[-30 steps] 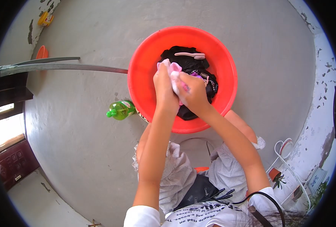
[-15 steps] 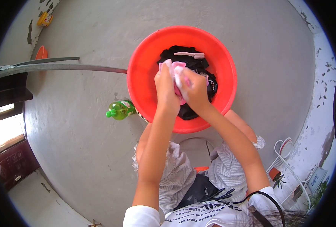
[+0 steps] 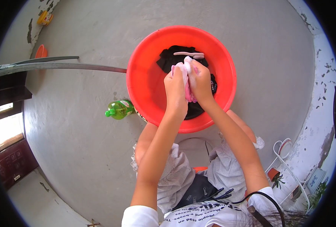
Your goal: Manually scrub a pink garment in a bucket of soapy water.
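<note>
Over a large red basin (image 3: pixel 145 98), my left hand (image 3: pixel 175 90) and my right hand (image 3: pixel 201 81) are closed side by side on a pink cloth (image 3: pixel 190 94). White suds cover parts of the cloth and the fingers of my right hand. Most of the cloth is hidden inside my grip. Below my hands, dark garments (image 3: pixel 169 60) lie in the basin, one part with a patterned edge. A pale pink scrubbing brush (image 3: pixel 189 55) rests on the dark fabric just beyond my hands.
A green bottle (image 3: pixel 119 109) stands left of the basin on the grey floor. Long grey strips (image 3: pixel 62 67) reach in from the left toward the basin's rim. At the lower right, a white rack (image 3: pixel 285 162) with potted plants (image 3: pixel 274 174) stands by the wall.
Both hands have moved a little to the right with the pink cloth, and its folds have shifted between them. The brush has stayed in place.
</note>
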`<state>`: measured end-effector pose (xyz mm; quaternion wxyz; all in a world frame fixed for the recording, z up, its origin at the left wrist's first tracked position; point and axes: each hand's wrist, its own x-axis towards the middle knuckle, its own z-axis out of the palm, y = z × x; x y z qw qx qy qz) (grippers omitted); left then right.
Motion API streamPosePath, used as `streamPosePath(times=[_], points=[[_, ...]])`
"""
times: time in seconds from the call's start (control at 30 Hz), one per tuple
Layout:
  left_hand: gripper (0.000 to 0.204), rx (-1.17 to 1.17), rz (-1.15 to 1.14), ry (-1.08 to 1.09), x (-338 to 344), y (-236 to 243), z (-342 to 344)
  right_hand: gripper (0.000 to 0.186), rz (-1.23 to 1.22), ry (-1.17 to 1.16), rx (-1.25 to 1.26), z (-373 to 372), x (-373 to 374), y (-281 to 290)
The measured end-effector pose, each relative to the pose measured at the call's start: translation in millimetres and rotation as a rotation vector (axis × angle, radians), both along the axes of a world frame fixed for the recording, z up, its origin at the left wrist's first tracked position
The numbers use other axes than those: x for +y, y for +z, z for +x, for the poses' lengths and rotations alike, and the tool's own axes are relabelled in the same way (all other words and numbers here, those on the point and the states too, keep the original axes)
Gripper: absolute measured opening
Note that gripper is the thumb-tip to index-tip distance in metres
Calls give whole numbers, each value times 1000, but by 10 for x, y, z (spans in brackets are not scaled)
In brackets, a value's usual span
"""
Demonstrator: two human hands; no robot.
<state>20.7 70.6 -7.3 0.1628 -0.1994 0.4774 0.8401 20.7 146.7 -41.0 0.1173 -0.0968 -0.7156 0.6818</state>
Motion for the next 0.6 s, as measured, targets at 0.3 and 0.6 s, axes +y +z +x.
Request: streamPosePath(times=[0.3,0.6], points=[[27,-144,-19,127,-174,3,-178,14,514,63,365,166,-163,1],[24,-69,29,-35,-134,36,-76,21,98,14,66,53,-104,39]])
